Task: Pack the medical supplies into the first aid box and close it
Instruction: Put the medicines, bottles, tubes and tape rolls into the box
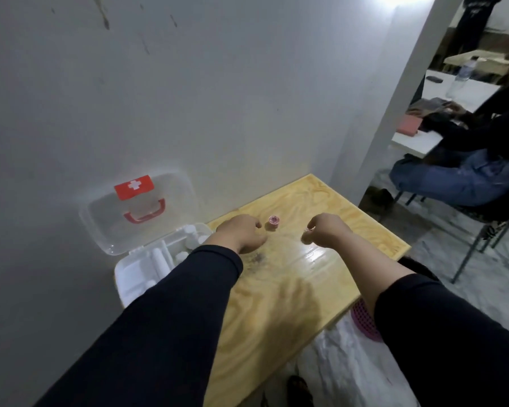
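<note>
The white first aid box (131, 274) stands open at the table's left edge, its clear lid (106, 227) with a red cross label and red handle leaning against the wall. White supplies lie in its tray compartments. A small pink tape roll (274, 221) sits on the wooden table (291, 289) between my hands. My left hand (243, 232) is curled into a fist just left of the roll, nothing visible in it. My right hand (325, 229) is closed, pinching a small pinkish roll (307, 235) at the fingertips.
A grey wall runs along the table's left and far side. A pink perforated basket (365, 321) shows under my right forearm near the table's front edge. A seated person (465, 160) works at a white table at the right.
</note>
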Demonstrator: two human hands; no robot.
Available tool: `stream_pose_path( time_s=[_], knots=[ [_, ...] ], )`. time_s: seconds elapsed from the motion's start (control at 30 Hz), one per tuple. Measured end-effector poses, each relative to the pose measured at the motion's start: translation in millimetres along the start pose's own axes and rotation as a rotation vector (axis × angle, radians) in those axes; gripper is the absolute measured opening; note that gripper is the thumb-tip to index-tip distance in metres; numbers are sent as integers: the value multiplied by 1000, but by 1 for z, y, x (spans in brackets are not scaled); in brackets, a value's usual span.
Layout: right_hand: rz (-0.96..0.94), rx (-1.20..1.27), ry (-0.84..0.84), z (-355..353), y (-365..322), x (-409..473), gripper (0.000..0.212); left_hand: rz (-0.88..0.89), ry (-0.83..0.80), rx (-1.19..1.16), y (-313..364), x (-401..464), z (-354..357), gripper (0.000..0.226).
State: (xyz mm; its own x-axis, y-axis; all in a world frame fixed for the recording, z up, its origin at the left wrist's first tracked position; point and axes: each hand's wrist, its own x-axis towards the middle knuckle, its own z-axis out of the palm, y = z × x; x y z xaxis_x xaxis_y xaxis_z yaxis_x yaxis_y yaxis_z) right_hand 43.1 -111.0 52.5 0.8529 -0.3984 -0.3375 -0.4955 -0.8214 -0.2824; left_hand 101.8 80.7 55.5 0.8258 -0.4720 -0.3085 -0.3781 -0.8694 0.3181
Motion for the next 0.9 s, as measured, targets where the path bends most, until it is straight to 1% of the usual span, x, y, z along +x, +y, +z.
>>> stream_pose_path(
  time_s=[0.07, 0.2, 0.23, 0.33, 0.37, 0.43, 0.5, 0.6, 0.73, 0.8, 0.9],
  knots=[
    [-20, -8, -43, -2, 10, 19, 34, -36, -16, -19, 8, 15, 5, 52],
    [-89, -1, -113, 10, 22, 59, 50, -116, -44, -58, 21, 40, 18, 50],
    [-108, -3, -113, 15, 25, 69, 52, -139, -50, -81, 23, 46, 22, 45],
    [-158, -32, -117, 34, 34, 95, 50, -194, -61, -146, 26, 63, 38, 18],
    [-171, -36, -118, 41, 36, 102, 47, -207, -66, -157, 26, 67, 43, 18],
    [-194, -29, -109, 51, 38, 112, 42, -236, -67, -158, 25, 72, 49, 38],
    [-220, -13, -81, 56, 34, 122, 39, -271, -53, -167, 23, 74, 51, 46],
    [-295, 40, -48, 56, 16, 136, 38, -317, -40, -202, 18, 76, 53, 48],
    [-471, 75, -30, 55, -16, 148, 36, -365, -18, -222, 12, 77, 51, 49],
    [-528, 4, -65, 58, -28, 150, 37, -373, -3, -204, 10, 78, 50, 47],
    [-548, -97, -91, 64, -31, 153, 40, -385, 11, -197, 8, 78, 50, 47]
  ],
)
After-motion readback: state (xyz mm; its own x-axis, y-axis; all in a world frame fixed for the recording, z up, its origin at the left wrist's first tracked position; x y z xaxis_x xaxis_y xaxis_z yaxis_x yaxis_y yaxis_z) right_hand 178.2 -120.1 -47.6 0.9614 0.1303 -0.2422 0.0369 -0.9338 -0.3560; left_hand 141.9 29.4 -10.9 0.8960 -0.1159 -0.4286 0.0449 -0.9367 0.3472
